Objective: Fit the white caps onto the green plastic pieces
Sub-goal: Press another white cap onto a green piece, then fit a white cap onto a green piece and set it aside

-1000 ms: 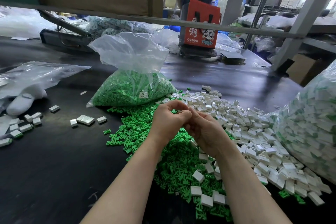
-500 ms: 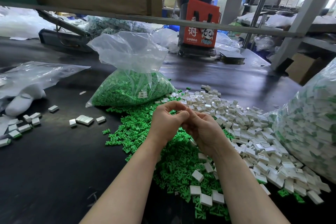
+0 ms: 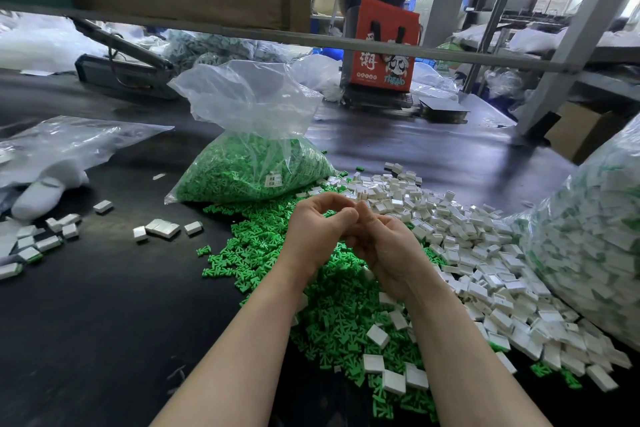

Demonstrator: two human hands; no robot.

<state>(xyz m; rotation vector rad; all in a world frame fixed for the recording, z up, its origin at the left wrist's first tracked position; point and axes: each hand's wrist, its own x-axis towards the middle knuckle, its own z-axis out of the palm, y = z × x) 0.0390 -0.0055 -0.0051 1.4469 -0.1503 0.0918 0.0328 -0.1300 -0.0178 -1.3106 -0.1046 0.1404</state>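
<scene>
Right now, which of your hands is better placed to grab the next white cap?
Probably the right hand: the white caps are heaped on its side, while the left hand sits over the green pieces. Both hands meet, fingers curled; what they hold is hidden.

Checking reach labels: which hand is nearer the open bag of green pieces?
Left. The left hand sits just in front of the bag of green pieces, slightly to its right; the right hand is further right, by the white caps.

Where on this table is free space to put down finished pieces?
Bare table lies left of the green pieces, below the scattered caps. Another bare strip is behind the white caps. The right side is crowded.
</scene>
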